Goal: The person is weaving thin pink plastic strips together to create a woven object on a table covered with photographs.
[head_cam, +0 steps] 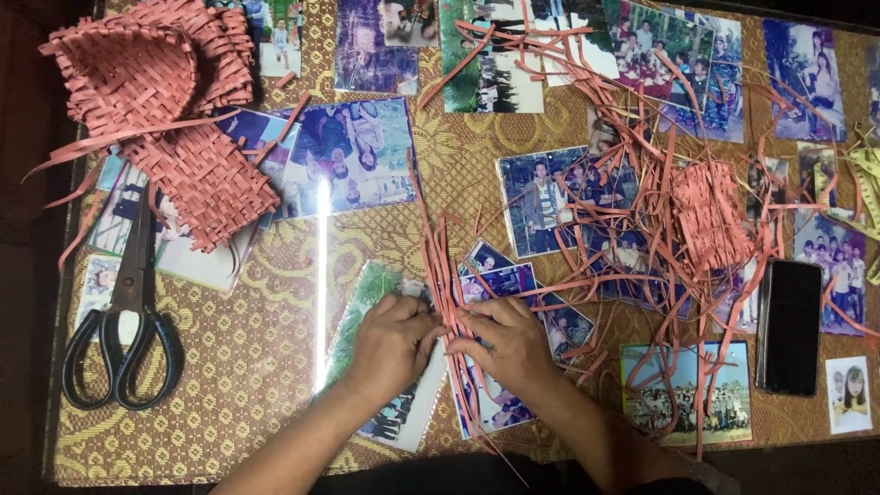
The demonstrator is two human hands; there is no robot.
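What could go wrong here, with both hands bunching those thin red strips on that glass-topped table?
The left hand and right hand pinch a bundle of red strips whose far ends run toward the tangled pile; pulling might snag it and drag the small woven piece along. The loose strips look thin, so they may kink or slip out of order. The phone lies close to the table edge among stray strips and could get nudged.
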